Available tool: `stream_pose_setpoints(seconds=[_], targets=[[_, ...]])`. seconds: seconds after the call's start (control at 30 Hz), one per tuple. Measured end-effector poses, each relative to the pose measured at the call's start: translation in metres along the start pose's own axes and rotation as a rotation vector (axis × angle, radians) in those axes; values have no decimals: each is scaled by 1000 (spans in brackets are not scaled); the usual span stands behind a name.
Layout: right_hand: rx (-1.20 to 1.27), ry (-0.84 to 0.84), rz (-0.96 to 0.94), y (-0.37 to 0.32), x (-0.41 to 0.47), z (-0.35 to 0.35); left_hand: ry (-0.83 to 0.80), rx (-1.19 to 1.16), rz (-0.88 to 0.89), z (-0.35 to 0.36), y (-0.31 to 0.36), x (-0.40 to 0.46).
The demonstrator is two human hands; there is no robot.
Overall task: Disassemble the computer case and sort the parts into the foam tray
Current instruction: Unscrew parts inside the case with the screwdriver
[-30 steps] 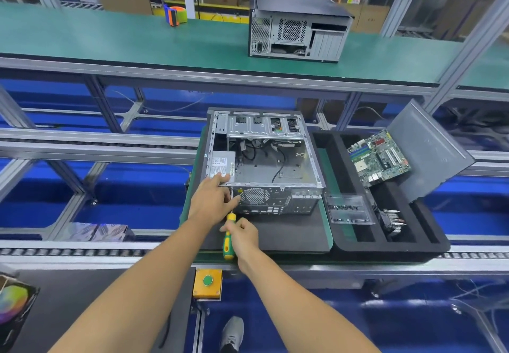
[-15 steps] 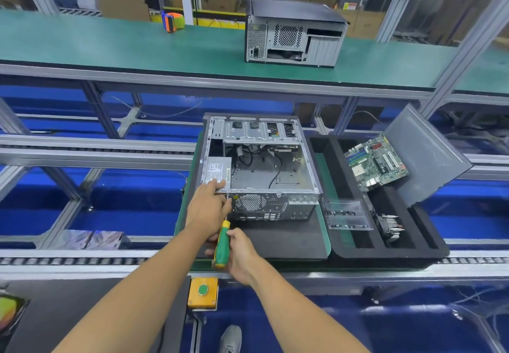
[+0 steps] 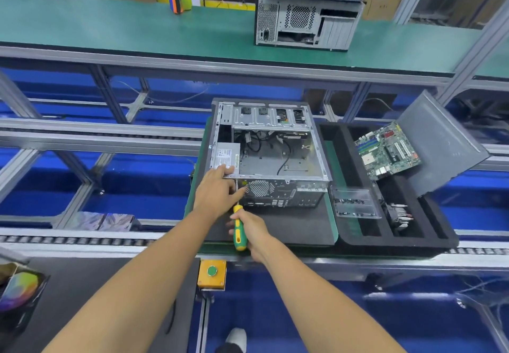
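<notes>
**Screwdriver at the rear of the opened case**

The left hand rests on the near left corner of the computer case, fingers laid fairly straight over the top edge beside the power supply, thumb down against the rear panel. Just below and right of it, the right hand curls around the green and yellow screwdriver, gripping its handle; the shaft runs up past the left thumb to the rear panel near the fan grille. Whether the tip sits in a screw cannot be made out.

The case lies on its side on a dark mat, open face up, loose black cables inside. Touching its right side sits the foam tray. A clear plastic box of small parts rests across the tray's near left rim. A motherboard lies tilted in the far compartment, and a heatsink sits in a near compartment. A grey side panel leans on the tray's right edge.

On the far green bench stands a second case, well apart from the hands
</notes>
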State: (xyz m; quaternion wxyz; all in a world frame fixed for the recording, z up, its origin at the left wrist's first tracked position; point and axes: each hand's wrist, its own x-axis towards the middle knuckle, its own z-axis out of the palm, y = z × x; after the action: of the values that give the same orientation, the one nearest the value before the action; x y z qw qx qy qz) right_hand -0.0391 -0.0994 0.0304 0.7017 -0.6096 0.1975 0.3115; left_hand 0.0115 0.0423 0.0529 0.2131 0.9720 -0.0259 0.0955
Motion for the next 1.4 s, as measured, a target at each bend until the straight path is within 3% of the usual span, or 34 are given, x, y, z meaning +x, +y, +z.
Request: stream_pose_setpoints(seconds=[0.13, 0.3, 0.5, 0.83, 1.03, 1.1, 1.23, 1.4], targets=[[3, -7, 14, -3, -6, 5, 8, -15, -2, 0, 1, -1], [204, -142, 96, -5, -14, 19, -9, 17, -13, 3, 0, 1], [362, -131, 43, 3, -9, 24, -20, 53, 41, 6, -6, 2], [102, 86, -12, 17, 7, 19, 3, 47, 57, 9, -9, 2], [118, 147, -27, 11, 1, 19, -24, 73, 28, 5, 0, 4], [162, 119, 33, 9, -2, 22, -27, 59, 7, 5, 1, 2], [389, -103, 172, 5, -10, 29, -58, 85, -4, 3, 1, 2], [382, -177, 183, 11, -14, 27, -79, 121, -1, 0, 2, 2]])
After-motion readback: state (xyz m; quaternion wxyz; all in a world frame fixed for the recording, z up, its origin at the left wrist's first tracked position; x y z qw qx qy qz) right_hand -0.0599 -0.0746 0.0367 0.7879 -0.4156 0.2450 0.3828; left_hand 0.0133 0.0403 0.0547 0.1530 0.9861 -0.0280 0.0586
